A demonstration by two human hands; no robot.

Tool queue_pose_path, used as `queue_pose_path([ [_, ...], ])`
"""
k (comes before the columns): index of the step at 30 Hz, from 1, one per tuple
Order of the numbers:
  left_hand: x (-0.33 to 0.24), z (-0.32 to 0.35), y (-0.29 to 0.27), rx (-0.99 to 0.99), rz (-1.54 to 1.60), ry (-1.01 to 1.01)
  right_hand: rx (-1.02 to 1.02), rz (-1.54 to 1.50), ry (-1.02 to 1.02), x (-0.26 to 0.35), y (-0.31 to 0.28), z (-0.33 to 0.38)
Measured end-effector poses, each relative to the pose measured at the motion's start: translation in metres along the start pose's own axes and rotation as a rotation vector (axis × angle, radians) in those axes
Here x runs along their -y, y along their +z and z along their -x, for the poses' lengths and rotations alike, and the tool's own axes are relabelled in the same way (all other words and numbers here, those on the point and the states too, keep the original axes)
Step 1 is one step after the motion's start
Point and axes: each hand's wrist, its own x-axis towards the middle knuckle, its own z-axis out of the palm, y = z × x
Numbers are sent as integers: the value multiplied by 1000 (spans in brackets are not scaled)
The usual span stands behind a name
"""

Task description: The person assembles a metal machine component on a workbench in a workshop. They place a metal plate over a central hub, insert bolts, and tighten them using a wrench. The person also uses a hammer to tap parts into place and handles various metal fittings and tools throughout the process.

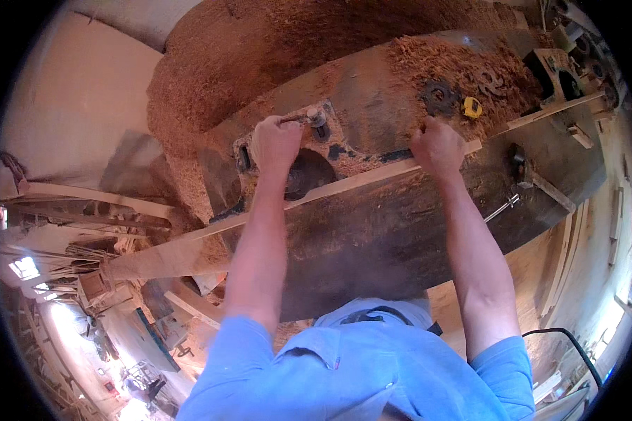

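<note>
A long, pale wooden strip [361,175] runs slantwise across a dark metal machine table [372,245]. Beyond it stands a dusty metal fence frame [340,133], with a dark round plate [309,174] in its opening. My left hand [277,144] is closed at the frame, next to an upright bolt [317,116]; its fingers hide what they grip. The strip passes beneath my left forearm. Near the strip's right end, my right hand [439,149] is curled into a fist around it, and the fingertips are hidden.
Reddish shavings [211,77] are heaped behind the table. A yellow tape measure [472,107] lies beside a dark toothed ring [439,97]. On the table's right part are a hammer [551,189] and a shiny metal tool [502,208]. Lumber [98,200] stands at left.
</note>
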Motion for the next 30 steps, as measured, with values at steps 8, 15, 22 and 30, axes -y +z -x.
queue_pose_path([
  [8,-68,25,16,234,1035,-537,-86,-127,-41,-8,9,0],
  [15,-55,-9,28,280,684,-456,-87,-101,-99,-5,12,6],
  [22,-66,-13,3,281,-361,418,-87,-106,-107,-2,9,11],
  [30,-60,-12,0,268,-392,840,4,-141,-95,-16,9,5],
])
